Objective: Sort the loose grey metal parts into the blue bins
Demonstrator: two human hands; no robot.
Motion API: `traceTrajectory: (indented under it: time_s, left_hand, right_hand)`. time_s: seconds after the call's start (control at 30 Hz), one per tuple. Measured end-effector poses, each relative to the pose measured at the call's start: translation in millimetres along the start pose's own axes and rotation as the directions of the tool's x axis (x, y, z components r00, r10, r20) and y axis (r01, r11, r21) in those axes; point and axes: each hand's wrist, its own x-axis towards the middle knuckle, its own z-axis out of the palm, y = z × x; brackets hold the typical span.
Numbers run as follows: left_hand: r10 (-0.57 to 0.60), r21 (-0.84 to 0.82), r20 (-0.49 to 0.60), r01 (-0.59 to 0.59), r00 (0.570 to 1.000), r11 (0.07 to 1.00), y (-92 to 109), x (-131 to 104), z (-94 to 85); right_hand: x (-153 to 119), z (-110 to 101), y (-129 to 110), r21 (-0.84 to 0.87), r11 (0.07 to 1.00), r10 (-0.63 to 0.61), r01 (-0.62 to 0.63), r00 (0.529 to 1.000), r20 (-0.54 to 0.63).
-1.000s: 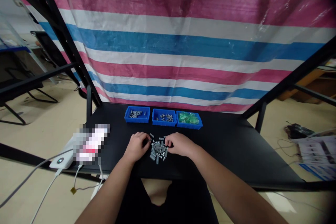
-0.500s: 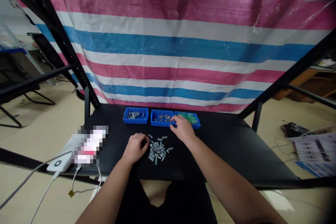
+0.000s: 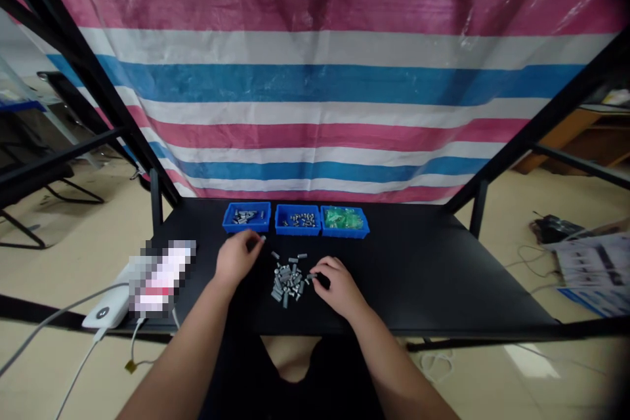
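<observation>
A pile of small grey metal pieces (image 3: pixel 288 282) lies on the black table. My left hand (image 3: pixel 239 254) is just in front of the left blue bin (image 3: pixel 247 226), its fingertips pinched on a small metal piece (image 3: pixel 262 238). On the right edge of the pile, my right hand (image 3: pixel 338 283) closes its thumb and fingers on a grey metal piece (image 3: pixel 311 276). The left bin holds grey cylindrical pieces; the middle blue bin (image 3: pixel 297 231) holds small shiny metal parts. Green plastic-like pieces fill the right blue bin (image 3: pixel 345 233).
At the left of the black table (image 3: pixel 418 275) lie a white power bank (image 3: pixel 105 312) with cables and a pixelated device (image 3: pixel 162 279). A striped sheet (image 3: pixel 315 85) hangs behind, between black frame posts.
My right hand has moved from the middle and right bins down to the pile's right edge. My left hand has moved up and left, from beside the pile to the left bin's front.
</observation>
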Motion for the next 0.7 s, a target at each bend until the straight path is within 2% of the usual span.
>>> traceTrajectory:
  time_s: [0.07,0.13,0.2,0.3,0.37,0.47,0.53,0.57,0.6,0.63,0.7]
  left_hand:
    - [-0.066,0.095,-0.136,0.08,0.989,0.992,4,24,-12.5]
    - [-0.013,0.192,-0.229,0.058,0.973,0.98,7,42,-18.1]
    - [0.054,0.234,-0.261,0.009,0.964,0.972,5,48,-15.6]
    - [0.099,0.223,-0.258,-0.041,0.961,0.974,-5,30,-0.9]
    - [0.103,0.199,-0.262,-0.051,0.96,0.979,-14,9,11.5]
    - [0.144,0.116,-0.226,-0.12,0.964,0.986,-26,-20,26.4]
    - [0.173,0.042,-0.179,-0.168,0.969,0.985,-31,-30,31.7]
    - [0.188,0.009,-0.152,-0.189,0.97,0.982,-33,-33,32.9]
    - [0.204,-0.019,-0.125,-0.208,0.971,0.978,-34,-34,33.3]
    - [0.223,-0.041,-0.098,-0.228,0.97,0.973,-34,-34,33.0]
    - [0.268,-0.066,-0.045,-0.271,0.962,0.96,-32,-33,31.3]
  right_hand:
    - [1,2,1,-0.005,1.0,-0.004,0.004,1.0,-0.014]
    - [1,2,2,-0.006,1.0,-0.004,0.004,1.0,-0.027]
    - [-1,2,4,-0.002,1.0,0.007,-0.007,0.999,-0.037]
    - [1,-3,3,0.006,0.999,0.049,-0.049,0.999,-0.022]
    - [10,-9,0,0.003,0.998,0.06,-0.06,0.997,0.054]
    - [41,-16,-11,-0.016,1.0,0.03,-0.027,0.966,0.258]
    - [72,-14,-22,-0.026,1.0,0.011,-0.001,0.924,0.383]
    - [89,-10,-28,-0.022,1.0,0.007,0.003,0.913,0.409]
    - [106,-4,-34,-0.003,1.0,-0.009,0.012,0.912,0.411]
    - [122,3,-40,0.047,0.999,-0.038,0.022,0.93,0.365]
    - [146,19,-49,0.208,0.978,-0.026,-0.014,0.982,0.187]
